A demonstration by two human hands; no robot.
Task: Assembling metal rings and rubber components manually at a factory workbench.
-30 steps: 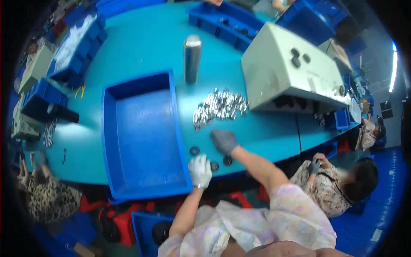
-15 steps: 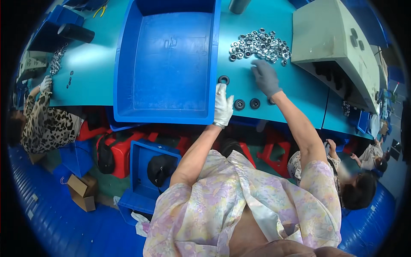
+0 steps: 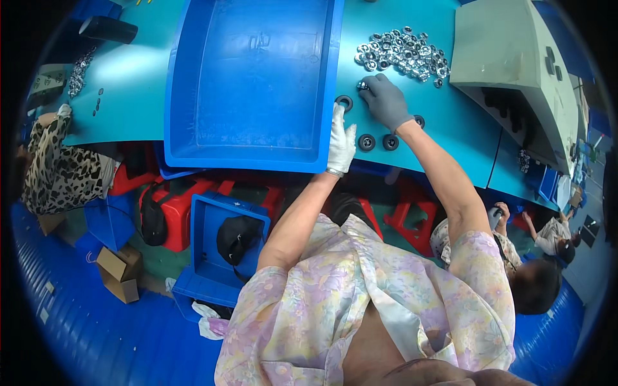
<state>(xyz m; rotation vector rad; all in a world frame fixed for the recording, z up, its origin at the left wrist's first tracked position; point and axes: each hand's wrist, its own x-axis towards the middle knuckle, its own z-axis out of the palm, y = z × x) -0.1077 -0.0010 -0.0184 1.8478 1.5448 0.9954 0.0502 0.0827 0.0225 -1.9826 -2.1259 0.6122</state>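
My left hand (image 3: 341,145), in a white glove, is beside the blue bin's right wall. Its fingertips are closed on the near edge of a black ring (image 3: 345,103) that looks like a small tyre. In a grey glove, my right hand (image 3: 388,106) pinches a small shiny chrome hub (image 3: 362,85) just above and right of the ring. Several more chrome hubs (image 3: 412,58) lie in a loose pile beyond that hand. Two small black wheels (image 3: 367,142) with hubs in them lie between my forearms, and another wheel (image 3: 419,121) is partly behind my right wrist.
A large blue bin (image 3: 168,128) stands left of my hands on the teal table (image 3: 444,145). On the right sits a pale machine housing (image 3: 499,48) with a dark opening. At far left, a person in a spotted top (image 3: 61,167) works at the same table.
My right hand has moved left from the pile's near edge and now has a chrome hub in its fingers. My left hand stays at the black ring. The whole view has shifted slightly.
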